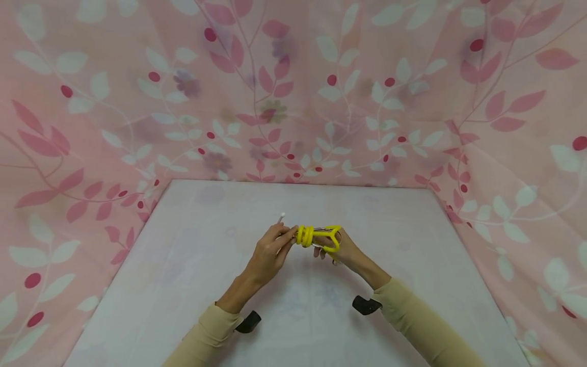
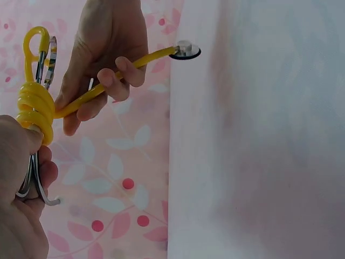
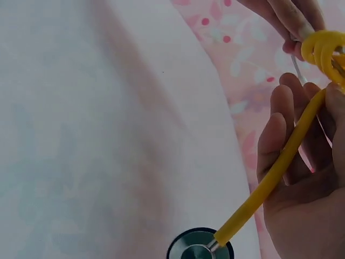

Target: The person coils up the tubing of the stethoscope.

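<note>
A stethoscope with yellow tubing (image 1: 304, 236) is held up above the table, the tube wound in several loops around its metal ear tubes (image 2: 36, 167). My left hand (image 1: 266, 255) grips it at the lower loops and ear tubes, thumb pressed against the coil. A white ear tip (image 1: 283, 214) pokes out past those fingers. To the right of the coil, my right hand (image 1: 349, 254) holds the free length of tube, which runs across the palm and fingers. From that tube's end hangs the round metal chest piece (image 3: 197, 247). A yellow bend of tubing (image 2: 36, 33) stands beyond the coil.
Beneath both hands lies a white-covered table (image 1: 312, 316). Pink floral cloth (image 1: 293, 92) rises at its back and sides. Black wrist mounts (image 1: 248, 322) sit under the beige sleeves (image 1: 412, 311).
</note>
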Motion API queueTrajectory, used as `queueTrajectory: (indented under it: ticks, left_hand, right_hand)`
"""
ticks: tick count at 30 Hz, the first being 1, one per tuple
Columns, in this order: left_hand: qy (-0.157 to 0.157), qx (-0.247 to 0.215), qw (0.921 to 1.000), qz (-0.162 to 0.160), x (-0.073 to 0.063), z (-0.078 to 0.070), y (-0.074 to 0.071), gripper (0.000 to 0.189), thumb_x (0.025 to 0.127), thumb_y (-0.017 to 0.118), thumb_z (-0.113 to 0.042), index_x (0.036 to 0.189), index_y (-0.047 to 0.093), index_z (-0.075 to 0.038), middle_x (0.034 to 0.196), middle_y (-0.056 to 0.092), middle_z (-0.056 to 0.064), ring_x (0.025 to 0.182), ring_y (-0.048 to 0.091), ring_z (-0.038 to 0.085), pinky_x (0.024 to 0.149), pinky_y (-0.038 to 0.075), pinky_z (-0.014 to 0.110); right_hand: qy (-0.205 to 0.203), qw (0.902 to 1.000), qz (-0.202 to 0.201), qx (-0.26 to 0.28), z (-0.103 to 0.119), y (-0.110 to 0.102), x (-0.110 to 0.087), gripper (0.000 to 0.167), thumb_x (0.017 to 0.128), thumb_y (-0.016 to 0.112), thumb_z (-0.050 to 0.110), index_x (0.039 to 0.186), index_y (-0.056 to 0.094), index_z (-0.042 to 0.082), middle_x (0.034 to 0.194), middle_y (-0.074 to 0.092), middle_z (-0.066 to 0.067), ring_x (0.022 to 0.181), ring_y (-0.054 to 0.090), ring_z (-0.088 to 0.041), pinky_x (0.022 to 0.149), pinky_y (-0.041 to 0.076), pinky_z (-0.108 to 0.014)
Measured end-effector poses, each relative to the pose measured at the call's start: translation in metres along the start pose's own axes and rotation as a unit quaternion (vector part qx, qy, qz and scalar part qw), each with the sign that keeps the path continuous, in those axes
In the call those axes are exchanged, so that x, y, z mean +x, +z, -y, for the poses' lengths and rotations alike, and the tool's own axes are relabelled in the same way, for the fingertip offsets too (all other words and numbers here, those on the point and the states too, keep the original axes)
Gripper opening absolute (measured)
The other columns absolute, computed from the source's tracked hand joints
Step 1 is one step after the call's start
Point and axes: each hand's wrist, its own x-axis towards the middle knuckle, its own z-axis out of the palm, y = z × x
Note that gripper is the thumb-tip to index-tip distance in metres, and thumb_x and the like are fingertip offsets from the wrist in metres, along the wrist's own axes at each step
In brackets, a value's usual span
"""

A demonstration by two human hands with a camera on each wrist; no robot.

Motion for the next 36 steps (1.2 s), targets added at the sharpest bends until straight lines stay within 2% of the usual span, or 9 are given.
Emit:
queueTrajectory:
  ticks: [6,10,14,19,22,26,30,33,36]
  left_hand:
    - [-0.027,0.019,0.9994,0.003,0.002,0.003,0.003,0.034,0.091,0.067,-0.007,0.124,0.066,0.002,0.105,0.063,0.009,0.091,0.058,0.015,0.074,0.056,0.023]
    - [-0.046,0.024,0.9987,0.002,0.004,0.007,0.005,0.033,0.091,0.068,-0.006,0.123,0.067,0.001,0.102,0.063,0.008,0.089,0.059,0.014,0.071,0.055,0.022]
    - [-0.064,0.033,0.9974,0.003,0.003,0.014,0.008,0.032,0.091,0.068,-0.006,0.122,0.068,0.001,0.101,0.064,0.007,0.087,0.060,0.014,0.070,0.055,0.024]
    - [-0.081,0.042,0.9958,0.002,0.003,0.017,0.011,0.031,0.091,0.068,-0.007,0.122,0.068,0.001,0.100,0.064,0.008,0.086,0.061,0.015,0.070,0.055,0.024]
    - [-0.085,0.049,0.9951,-0.003,0.005,0.020,0.011,0.031,0.092,0.067,-0.008,0.122,0.067,0.002,0.101,0.064,0.009,0.087,0.062,0.016,0.070,0.056,0.025]
    - [-0.084,0.072,0.9939,-0.004,0.005,0.027,0.010,0.031,0.091,0.068,-0.008,0.121,0.068,0.001,0.100,0.064,0.010,0.088,0.062,0.018,0.072,0.056,0.027]
    - [-0.085,0.093,0.9920,0.004,0.003,0.032,0.009,0.031,0.090,0.070,-0.008,0.120,0.069,-0.001,0.098,0.064,0.008,0.087,0.061,0.018,0.073,0.056,0.028]
    - [-0.083,0.105,0.9909,0.010,0.001,0.034,0.009,0.032,0.089,0.071,-0.007,0.120,0.070,-0.002,0.096,0.064,0.008,0.085,0.060,0.018,0.072,0.055,0.028]
    - [-0.078,0.123,0.9892,0.017,0.000,0.035,0.009,0.032,0.088,0.072,-0.007,0.119,0.070,-0.002,0.095,0.064,0.007,0.084,0.059,0.019,0.073,0.054,0.029]
  right_hand:
    - [0.029,0.9979,-0.022,-0.053,-0.017,0.006,0.004,0.038,0.101,0.055,0.018,0.134,0.058,0.002,0.109,0.071,-0.022,0.075,0.067,-0.037,0.068,0.058,-0.049]
    - [0.031,0.9950,-0.034,-0.088,-0.025,0.011,0.004,0.041,0.100,0.057,0.023,0.138,0.056,0.010,0.112,0.069,-0.024,0.083,0.064,-0.051,0.070,0.060,-0.046]
    - [0.005,0.9955,-0.037,-0.088,-0.030,0.017,0.001,0.040,0.101,0.054,0.020,0.139,0.052,0.006,0.107,0.066,-0.033,0.076,0.067,-0.042,0.068,0.060,-0.043]
    - [-0.002,0.9876,-0.033,-0.153,-0.028,0.021,-0.007,0.038,0.103,0.052,0.020,0.134,0.055,-0.002,0.102,0.069,-0.028,0.074,0.069,-0.023,0.069,0.060,-0.040]
    - [0.002,0.9818,-0.023,-0.189,-0.025,0.024,-0.012,0.044,0.102,0.053,0.022,0.139,0.052,-0.001,0.101,0.071,-0.022,0.079,0.070,-0.027,0.071,0.059,-0.043]
    - [0.000,0.9792,-0.008,-0.203,-0.019,0.028,-0.018,0.047,0.099,0.059,0.022,0.142,0.051,0.006,0.094,0.072,-0.019,0.078,0.069,-0.033,0.064,0.058,-0.033]
    - [-0.016,0.9745,-0.004,-0.224,-0.013,0.031,-0.025,0.043,0.095,0.065,0.022,0.135,0.059,0.007,0.089,0.071,-0.015,0.072,0.067,-0.020,0.060,0.055,-0.023]
    - [-0.042,0.9635,-0.003,-0.265,-0.007,0.032,-0.030,0.038,0.094,0.067,0.020,0.128,0.065,0.005,0.089,0.073,-0.009,0.073,0.065,-0.008,0.065,0.056,-0.021]
    - [-0.061,0.9417,-0.007,-0.331,0.000,0.033,-0.033,0.030,0.092,0.069,0.022,0.119,0.071,0.008,0.087,0.073,0.003,0.077,0.063,-0.003,0.070,0.054,-0.020]
